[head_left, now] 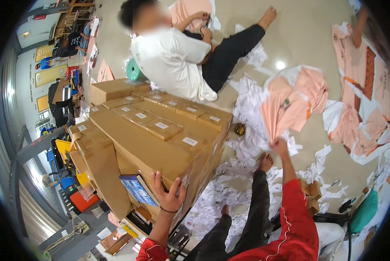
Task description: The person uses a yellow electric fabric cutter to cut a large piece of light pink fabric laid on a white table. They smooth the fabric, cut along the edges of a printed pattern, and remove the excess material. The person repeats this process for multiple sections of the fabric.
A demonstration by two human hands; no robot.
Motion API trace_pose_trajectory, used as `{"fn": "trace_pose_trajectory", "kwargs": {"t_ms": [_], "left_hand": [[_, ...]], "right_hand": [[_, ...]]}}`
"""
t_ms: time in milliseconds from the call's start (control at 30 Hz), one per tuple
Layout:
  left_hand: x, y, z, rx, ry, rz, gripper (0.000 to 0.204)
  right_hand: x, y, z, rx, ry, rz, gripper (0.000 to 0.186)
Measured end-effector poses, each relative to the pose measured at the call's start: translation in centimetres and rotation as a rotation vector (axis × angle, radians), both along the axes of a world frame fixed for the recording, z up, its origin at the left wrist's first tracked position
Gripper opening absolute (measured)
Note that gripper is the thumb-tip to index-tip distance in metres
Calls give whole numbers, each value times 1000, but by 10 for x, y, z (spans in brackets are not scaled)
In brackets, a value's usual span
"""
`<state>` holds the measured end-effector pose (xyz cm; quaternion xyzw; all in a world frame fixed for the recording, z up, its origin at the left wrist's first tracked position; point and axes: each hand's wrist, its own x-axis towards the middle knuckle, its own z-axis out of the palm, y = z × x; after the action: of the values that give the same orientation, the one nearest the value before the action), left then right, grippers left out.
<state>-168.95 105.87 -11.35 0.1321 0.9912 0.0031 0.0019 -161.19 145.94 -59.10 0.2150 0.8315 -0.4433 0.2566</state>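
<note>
- The right hand (280,148) is pinching a gathered tip of the cloth (293,98), its fingers closed on the fabric, right of the stack (160,150).
- The cloth is running out ahead of those fingers, narrowing to the pinch and fanning wide over the floor (301,30); only its gathered tip is touching them, while the broad part is lying farther out, right of the stack's far half.
- It is looking light, soft and limp, so it is probably folding and trailing instead of holding a shape; it seems hardly fragile, though perhaps a little slippery if thin. A bunched edge or corner would seem the surest hold, with a second grip on the opposite edge for spreading it.
- The left hand (171,198) is resting with spread fingers on the stack's near end, grasping no cloth. The stack is looking stiff and bulky; its weight I cannot tell.
- A book (138,190) is lying just beside the left hand, at the stack's near end.
- White scraps (247,98) are littering the floor right of the stack, some bordering the cloth.
- A co-worker (173,65) is sitting beyond the stack's far end.
</note>
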Motion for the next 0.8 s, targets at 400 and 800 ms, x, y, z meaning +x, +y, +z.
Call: {"fn": "trace_pose_trajectory", "kwargs": {"t_ms": [400, 800], "left_hand": [[9, -13, 1, 128, 4, -5, 46], [148, 49, 3, 920, -614, -197, 81]], "right_hand": [[322, 76, 319, -301, -760, 893, 47], [153, -60, 413, -366, 136, 1204, 27]]}}
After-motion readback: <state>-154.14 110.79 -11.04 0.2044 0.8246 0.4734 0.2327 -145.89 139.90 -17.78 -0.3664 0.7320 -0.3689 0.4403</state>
